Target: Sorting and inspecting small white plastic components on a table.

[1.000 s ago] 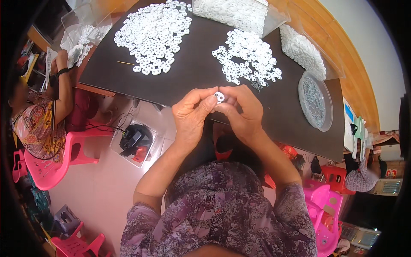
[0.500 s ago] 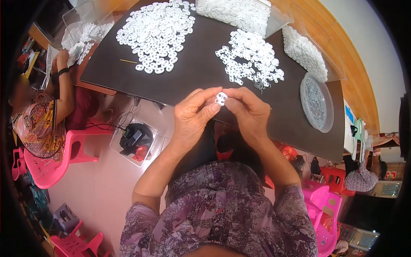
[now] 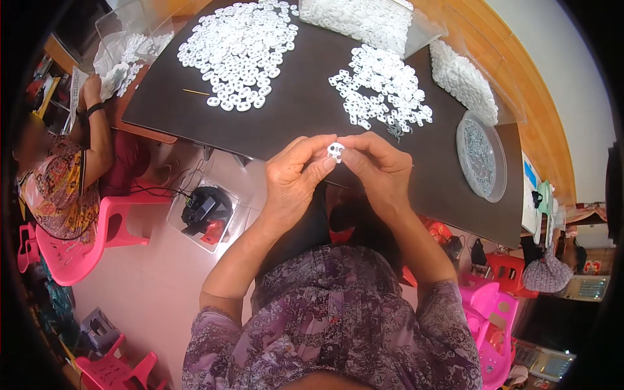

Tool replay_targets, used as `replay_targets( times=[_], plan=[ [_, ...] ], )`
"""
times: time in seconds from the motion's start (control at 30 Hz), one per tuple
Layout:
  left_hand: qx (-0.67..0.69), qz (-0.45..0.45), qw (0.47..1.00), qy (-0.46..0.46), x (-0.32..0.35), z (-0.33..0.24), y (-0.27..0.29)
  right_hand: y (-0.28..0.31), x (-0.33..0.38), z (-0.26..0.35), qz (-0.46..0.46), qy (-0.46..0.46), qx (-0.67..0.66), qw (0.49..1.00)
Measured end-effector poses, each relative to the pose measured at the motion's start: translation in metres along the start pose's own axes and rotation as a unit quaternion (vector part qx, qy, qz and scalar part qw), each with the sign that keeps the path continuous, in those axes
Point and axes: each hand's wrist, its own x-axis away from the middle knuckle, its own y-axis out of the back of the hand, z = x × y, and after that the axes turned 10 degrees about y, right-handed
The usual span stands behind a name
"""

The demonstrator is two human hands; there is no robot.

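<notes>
- A co-worker in a patterned top [image 3: 55,188] sits on a pink plastic chair [image 3: 78,247] off the left end of the dark rectangular desk [image 3: 299,110], one hand up at that end of it.
- On the floor beside the desk's near-left edge sits a clear plastic box holding a black device and cables [image 3: 203,211].
- A broad heap of small white plastic ring pieces [image 3: 237,45] covers the desk's far-left part.
- The left hand [image 3: 294,179] hangs just off the desk's near edge, its fingers [image 3: 318,170] pinched on one small white plastic piece with holes [image 3: 335,151].
- The right hand [image 3: 380,169] meets it from the other side, fingers closed on the same piece, so both hands grip it above the near edge.
- A smaller scatter of white pieces [image 3: 383,88] lies on the desk just beyond the hands.
- A round clear tray of tiny metal parts [image 3: 481,156] rests at the desk's right end.
- Judgement: the piece seems to be in mid-assembly or inspection; the next move likely calls for a steady two-handed pinch and fine fingertip pressure.
</notes>
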Motion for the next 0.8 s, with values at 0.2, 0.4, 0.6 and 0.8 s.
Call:
replay_targets(
  times=[0.2, 0.4, 0.6, 0.8],
  plan=[
    [-0.021, -0.015, 0.999, -0.036, 0.001, -0.003, 0.003, 0.000, 0.002, 0.000, 0.045, 0.016, -0.003, 0.999],
    [0.070, -0.041, 0.997, 0.009, 0.006, -0.003, -0.003, -0.008, 0.000, -0.006, 0.042, 0.119, 0.089, 0.988],
    [0.145, -0.052, 0.987, 0.043, 0.012, -0.002, -0.005, -0.010, -0.001, -0.011, 0.047, 0.175, 0.133, 0.975],
    [0.179, -0.097, 0.978, 0.046, 0.018, -0.002, -0.011, -0.012, 0.000, -0.006, 0.054, 0.150, 0.110, 0.981]
  ],
)
